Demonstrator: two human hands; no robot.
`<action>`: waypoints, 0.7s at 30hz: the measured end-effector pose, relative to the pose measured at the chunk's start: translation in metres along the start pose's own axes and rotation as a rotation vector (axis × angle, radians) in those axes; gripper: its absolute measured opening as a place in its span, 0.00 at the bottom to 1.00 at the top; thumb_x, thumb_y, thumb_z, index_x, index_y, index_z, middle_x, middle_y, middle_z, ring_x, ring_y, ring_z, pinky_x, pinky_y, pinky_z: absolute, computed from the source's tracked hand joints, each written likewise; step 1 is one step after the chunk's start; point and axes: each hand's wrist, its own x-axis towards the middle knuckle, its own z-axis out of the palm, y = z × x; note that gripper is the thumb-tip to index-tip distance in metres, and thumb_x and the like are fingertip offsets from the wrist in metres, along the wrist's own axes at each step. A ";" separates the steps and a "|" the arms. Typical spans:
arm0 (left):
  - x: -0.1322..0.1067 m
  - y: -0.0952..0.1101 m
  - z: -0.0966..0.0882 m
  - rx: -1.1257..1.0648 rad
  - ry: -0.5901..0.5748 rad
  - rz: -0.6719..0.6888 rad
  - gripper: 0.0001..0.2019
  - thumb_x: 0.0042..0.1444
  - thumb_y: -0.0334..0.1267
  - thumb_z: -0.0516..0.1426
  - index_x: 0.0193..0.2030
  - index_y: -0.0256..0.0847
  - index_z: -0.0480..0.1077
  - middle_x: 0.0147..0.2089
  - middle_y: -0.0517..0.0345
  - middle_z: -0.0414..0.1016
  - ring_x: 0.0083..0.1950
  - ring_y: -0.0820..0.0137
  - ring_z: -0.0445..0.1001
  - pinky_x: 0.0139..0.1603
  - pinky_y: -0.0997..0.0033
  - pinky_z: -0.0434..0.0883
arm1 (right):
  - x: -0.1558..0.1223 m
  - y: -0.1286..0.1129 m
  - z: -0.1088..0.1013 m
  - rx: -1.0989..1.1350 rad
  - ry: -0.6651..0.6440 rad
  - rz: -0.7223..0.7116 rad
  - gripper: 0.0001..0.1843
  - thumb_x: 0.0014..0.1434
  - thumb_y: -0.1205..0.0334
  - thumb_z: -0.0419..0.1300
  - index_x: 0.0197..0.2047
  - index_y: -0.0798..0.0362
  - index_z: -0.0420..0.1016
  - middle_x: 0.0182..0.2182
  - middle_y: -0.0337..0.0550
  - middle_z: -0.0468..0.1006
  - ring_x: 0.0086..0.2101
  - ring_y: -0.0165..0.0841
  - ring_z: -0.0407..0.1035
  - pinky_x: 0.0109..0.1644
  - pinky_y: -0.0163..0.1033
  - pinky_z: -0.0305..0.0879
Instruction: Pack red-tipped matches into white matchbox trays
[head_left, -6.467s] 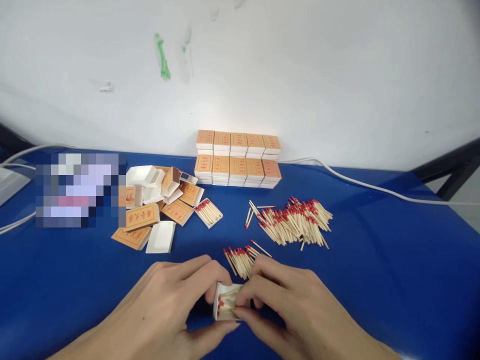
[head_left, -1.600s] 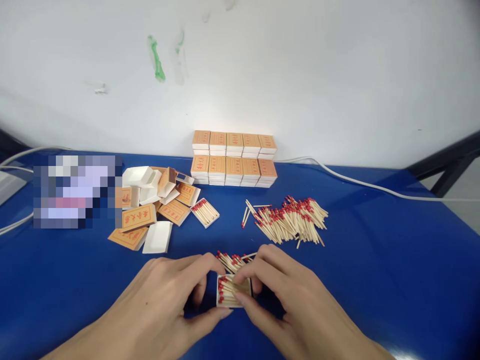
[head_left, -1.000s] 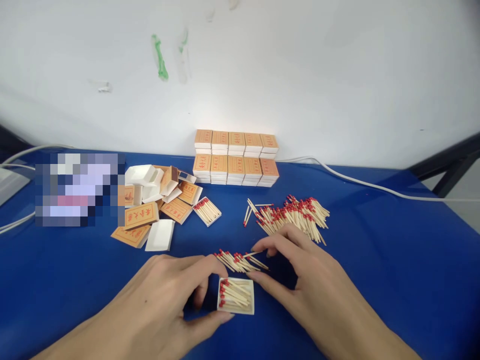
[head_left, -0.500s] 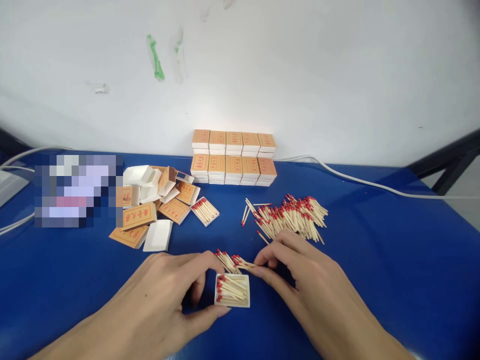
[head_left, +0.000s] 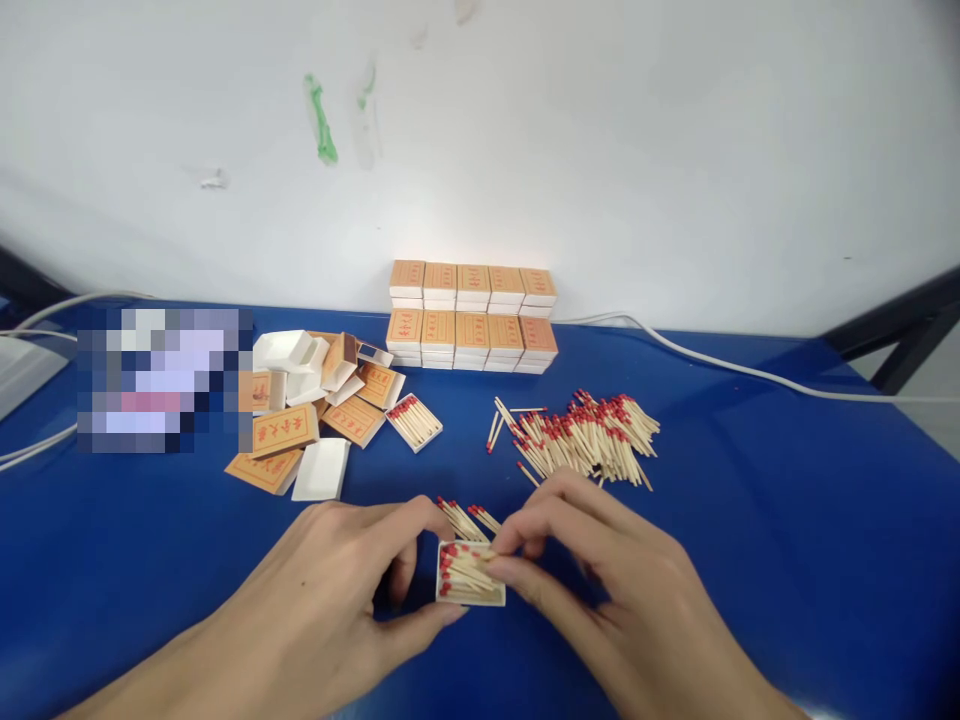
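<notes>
My left hand grips a small white matchbox tray between thumb and forefinger at its left side. Red-tipped matches lie inside, heads to the left. My right hand pinches a few matches over the tray's right part, their heads pointing left. How many it holds is partly hidden by the fingertips. Just behind the tray, several loose matches rest on the blue table, some hidden by my right fingers. A larger heap of matches lies farther back on the right.
Stacked orange-topped matchboxes stand by the white wall. At left are scattered sleeves and trays, beside a pixelated area. A filled tray lies right of them. A white cable runs along the back right.
My right hand has moved left, bringing its pinched matches from behind the tray's right corner to over the tray. My left hand keeps its grip. The whole view has shifted slightly.
</notes>
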 end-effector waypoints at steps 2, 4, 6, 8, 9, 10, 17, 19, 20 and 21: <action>0.002 0.002 0.000 -0.013 0.011 0.014 0.10 0.69 0.46 0.67 0.53 0.53 0.76 0.27 0.74 0.72 0.23 0.77 0.69 0.25 0.75 0.61 | -0.002 0.000 0.007 0.044 -0.045 -0.008 0.03 0.74 0.64 0.67 0.46 0.45 0.81 0.41 0.37 0.80 0.38 0.31 0.78 0.42 0.35 0.75; 0.003 0.004 0.000 -0.014 0.014 0.022 0.08 0.71 0.47 0.65 0.52 0.53 0.76 0.27 0.74 0.71 0.23 0.77 0.68 0.25 0.75 0.60 | -0.004 0.001 0.013 0.044 -0.081 0.017 0.03 0.74 0.64 0.67 0.46 0.46 0.81 0.41 0.38 0.80 0.39 0.31 0.79 0.42 0.36 0.75; 0.003 0.005 0.000 -0.001 0.010 0.017 0.07 0.71 0.46 0.65 0.50 0.51 0.76 0.27 0.73 0.71 0.23 0.77 0.68 0.25 0.74 0.60 | -0.004 0.003 0.016 0.034 -0.109 0.040 0.04 0.74 0.65 0.66 0.45 0.46 0.80 0.42 0.38 0.79 0.40 0.32 0.79 0.42 0.37 0.74; 0.002 0.005 0.000 0.006 0.005 0.013 0.06 0.70 0.46 0.66 0.48 0.51 0.76 0.27 0.73 0.70 0.23 0.77 0.67 0.25 0.74 0.60 | -0.004 0.003 0.016 0.032 -0.136 0.052 0.04 0.73 0.66 0.67 0.44 0.47 0.80 0.42 0.38 0.79 0.40 0.31 0.79 0.42 0.37 0.74; 0.002 0.004 0.000 0.006 0.006 0.015 0.06 0.70 0.46 0.66 0.48 0.50 0.76 0.27 0.73 0.70 0.23 0.77 0.67 0.25 0.74 0.60 | -0.003 0.003 0.016 0.031 -0.149 0.051 0.05 0.73 0.66 0.67 0.44 0.46 0.80 0.42 0.38 0.79 0.39 0.31 0.78 0.42 0.37 0.74; 0.001 0.003 0.000 0.004 0.009 0.021 0.06 0.70 0.46 0.66 0.48 0.50 0.76 0.27 0.73 0.71 0.23 0.77 0.67 0.25 0.74 0.61 | -0.003 0.003 0.014 0.028 -0.159 0.049 0.05 0.72 0.67 0.67 0.43 0.46 0.80 0.42 0.37 0.79 0.39 0.31 0.78 0.42 0.37 0.74; -0.001 0.001 0.002 0.015 0.041 0.054 0.09 0.71 0.47 0.66 0.52 0.50 0.76 0.27 0.73 0.70 0.23 0.77 0.67 0.25 0.75 0.62 | -0.001 0.002 0.009 0.035 -0.157 0.036 0.07 0.70 0.68 0.66 0.43 0.45 0.80 0.42 0.37 0.78 0.39 0.31 0.78 0.42 0.38 0.74; -0.002 0.003 0.000 0.013 0.050 0.074 0.08 0.70 0.44 0.67 0.51 0.50 0.75 0.28 0.73 0.70 0.23 0.77 0.67 0.25 0.75 0.62 | -0.001 0.000 0.008 0.044 -0.164 0.030 0.06 0.71 0.67 0.66 0.44 0.45 0.80 0.42 0.37 0.78 0.40 0.32 0.77 0.43 0.38 0.74; -0.002 0.004 -0.001 0.011 0.057 0.088 0.08 0.70 0.43 0.67 0.51 0.50 0.75 0.28 0.73 0.70 0.23 0.77 0.66 0.25 0.74 0.62 | -0.001 -0.001 0.007 0.047 -0.169 0.027 0.06 0.72 0.67 0.66 0.44 0.45 0.81 0.42 0.37 0.78 0.40 0.31 0.77 0.42 0.38 0.74; -0.002 0.005 -0.002 0.008 0.068 0.111 0.07 0.69 0.41 0.67 0.50 0.49 0.75 0.28 0.73 0.69 0.24 0.77 0.65 0.25 0.74 0.61 | 0.000 -0.002 0.007 0.051 -0.174 0.020 0.06 0.73 0.66 0.66 0.45 0.45 0.81 0.42 0.37 0.78 0.39 0.31 0.77 0.42 0.37 0.74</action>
